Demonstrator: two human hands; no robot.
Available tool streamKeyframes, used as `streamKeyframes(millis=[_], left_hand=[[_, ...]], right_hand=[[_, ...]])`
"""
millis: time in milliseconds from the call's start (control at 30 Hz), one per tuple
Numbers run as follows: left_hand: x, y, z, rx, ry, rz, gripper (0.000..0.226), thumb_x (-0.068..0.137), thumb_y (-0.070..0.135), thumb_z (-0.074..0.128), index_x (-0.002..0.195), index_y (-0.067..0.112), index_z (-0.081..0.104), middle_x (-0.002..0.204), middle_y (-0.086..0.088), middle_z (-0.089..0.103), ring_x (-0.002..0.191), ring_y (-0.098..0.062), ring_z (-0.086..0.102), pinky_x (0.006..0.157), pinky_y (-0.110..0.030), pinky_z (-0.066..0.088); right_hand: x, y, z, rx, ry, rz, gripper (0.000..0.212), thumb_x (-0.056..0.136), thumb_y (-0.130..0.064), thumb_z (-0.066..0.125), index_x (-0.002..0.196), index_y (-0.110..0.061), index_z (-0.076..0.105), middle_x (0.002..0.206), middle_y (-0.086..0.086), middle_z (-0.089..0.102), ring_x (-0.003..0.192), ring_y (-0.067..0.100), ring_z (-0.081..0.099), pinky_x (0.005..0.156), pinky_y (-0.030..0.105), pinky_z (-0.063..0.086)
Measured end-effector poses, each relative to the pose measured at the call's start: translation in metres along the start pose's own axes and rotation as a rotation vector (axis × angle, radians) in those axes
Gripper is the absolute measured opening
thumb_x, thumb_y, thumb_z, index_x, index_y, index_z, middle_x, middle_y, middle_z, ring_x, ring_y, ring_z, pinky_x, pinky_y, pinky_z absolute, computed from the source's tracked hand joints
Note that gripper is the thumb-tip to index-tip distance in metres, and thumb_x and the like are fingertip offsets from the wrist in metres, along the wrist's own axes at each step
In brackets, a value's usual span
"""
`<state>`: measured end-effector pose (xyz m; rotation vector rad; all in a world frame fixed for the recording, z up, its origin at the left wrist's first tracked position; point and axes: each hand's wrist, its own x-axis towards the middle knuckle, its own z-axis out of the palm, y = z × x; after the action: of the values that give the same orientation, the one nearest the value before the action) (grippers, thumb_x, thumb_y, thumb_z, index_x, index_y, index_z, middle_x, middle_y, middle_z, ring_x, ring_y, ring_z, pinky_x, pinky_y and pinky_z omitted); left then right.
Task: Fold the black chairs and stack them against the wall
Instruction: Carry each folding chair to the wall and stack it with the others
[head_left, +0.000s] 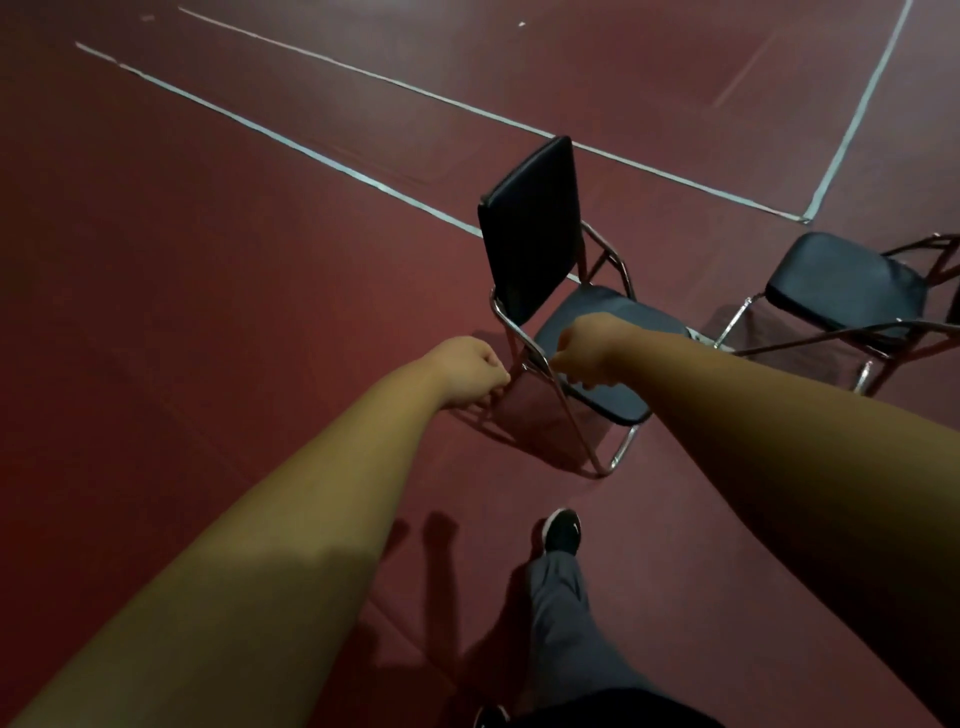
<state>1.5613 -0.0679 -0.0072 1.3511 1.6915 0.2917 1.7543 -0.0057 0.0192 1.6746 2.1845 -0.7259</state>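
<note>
An unfolded black chair (530, 228) with a padded back, a padded seat and a chrome tube frame stands on the floor just ahead of me. Both my arms stretch out to it. My left hand (467, 371) is beside the frame's left side tube, fingers loosely curled, with nothing visibly in its hold. My right hand (587, 348) hovers over the near left edge of the seat with fingers curled downward; whether they grip the seat or frame is hidden. A second unfolded black chair (841, 283) stands to the right, partly cut off by the frame edge.
The floor (208, 260) is dark red with pale taped lines (291, 140) running across it. My leg and black shoe (563, 532) are just behind the near chair. No wall is in view.
</note>
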Motion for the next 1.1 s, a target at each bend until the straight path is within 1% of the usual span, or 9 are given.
streamKeyframes(millis=[167,300,467,600,700,833,933,1033,1100], left_hand=[[0.089,0.02,-0.038,0.045,0.02,-0.049,0.017,0.098,0.02,0.062,0.099,0.008,0.074,0.098,-0.008,0.08,0.088,-0.026,0.078,0.065,-0.031,0.052],[0.156,0.05,-0.073,0.037,0.04,-0.119,0.021,0.1,0.022,0.06,0.1,0.005,0.074,0.1,-0.009,0.079,0.09,-0.027,0.078,0.067,-0.032,0.052],[0.227,0.096,-0.114,0.053,0.098,-0.127,0.022,0.102,0.02,0.059,0.101,0.003,0.072,0.103,-0.013,0.078,0.095,-0.029,0.077,0.07,-0.034,0.053],[0.269,0.124,-0.138,0.067,0.108,-0.108,0.018,0.103,0.021,0.059,0.098,0.009,0.072,0.101,-0.006,0.077,0.093,-0.023,0.077,0.071,-0.034,0.056],[0.297,0.132,-0.151,0.125,0.128,-0.097,0.018,0.101,0.02,0.061,0.101,0.007,0.073,0.098,-0.005,0.078,0.094,-0.025,0.076,0.072,-0.031,0.056],[0.326,0.141,-0.166,0.412,0.121,-0.07,0.018,0.098,0.022,0.063,0.101,0.009,0.075,0.104,-0.008,0.075,0.097,-0.023,0.068,0.092,-0.04,0.058],[0.352,0.147,-0.183,0.463,0.124,-0.049,0.013,0.099,0.023,0.064,0.104,0.016,0.073,0.11,-0.003,0.071,0.103,-0.023,0.065,0.09,-0.035,0.053],[0.381,0.148,-0.198,0.45,0.123,-0.029,0.012,0.099,0.023,0.064,0.105,0.015,0.071,0.108,-0.004,0.07,0.101,-0.024,0.065,0.086,-0.034,0.052],[0.404,0.149,-0.207,0.443,0.107,-0.013,0.012,0.099,0.022,0.064,0.106,0.014,0.07,0.106,-0.007,0.072,0.097,-0.024,0.067,0.087,-0.036,0.055]], right_hand=[[0.109,0.017,-0.041,0.101,-0.011,-0.049,0.028,0.095,-0.029,0.057,0.089,-0.008,0.075,0.088,0.01,0.079,0.078,0.027,0.077,0.064,0.036,0.062],[0.184,0.032,-0.085,0.185,-0.075,-0.064,0.025,0.097,-0.028,0.057,0.097,-0.008,0.072,0.093,0.01,0.078,0.082,0.027,0.077,0.075,0.045,0.066],[0.259,0.059,-0.142,0.271,-0.07,-0.05,0.027,0.101,-0.029,0.055,0.099,-0.007,0.071,0.093,0.011,0.078,0.082,0.027,0.077,0.075,0.045,0.066],[0.3,0.08,-0.175,0.303,-0.081,-0.01,0.027,0.101,-0.027,0.055,0.099,-0.005,0.071,0.088,0.011,0.077,0.079,0.026,0.076,0.072,0.043,0.066],[0.327,0.087,-0.187,0.329,-0.077,-0.008,0.028,0.102,-0.026,0.055,0.105,-0.004,0.071,0.095,0.012,0.079,0.083,0.026,0.078,0.067,0.038,0.064],[0.351,0.089,-0.195,0.301,-0.097,-0.009,0.029,0.102,-0.026,0.055,0.109,-0.004,0.073,0.1,0.012,0.079,0.088,0.029,0.077,0.07,0.04,0.063],[0.373,0.088,-0.197,0.327,-0.114,0.008,0.028,0.103,-0.026,0.055,0.106,-0.005,0.072,0.099,0.011,0.079,0.086,0.027,0.077,0.063,0.036,0.062],[0.395,0.084,-0.198,0.326,-0.122,0.032,0.028,0.103,-0.028,0.056,0.105,-0.005,0.073,0.097,0.012,0.079,0.085,0.028,0.077,0.073,0.043,0.065],[0.41,0.081,-0.203,0.346,-0.115,0.073,0.026,0.102,-0.029,0.059,0.1,-0.006,0.073,0.088,0.011,0.078,0.076,0.026,0.077,0.064,0.039,0.064]])
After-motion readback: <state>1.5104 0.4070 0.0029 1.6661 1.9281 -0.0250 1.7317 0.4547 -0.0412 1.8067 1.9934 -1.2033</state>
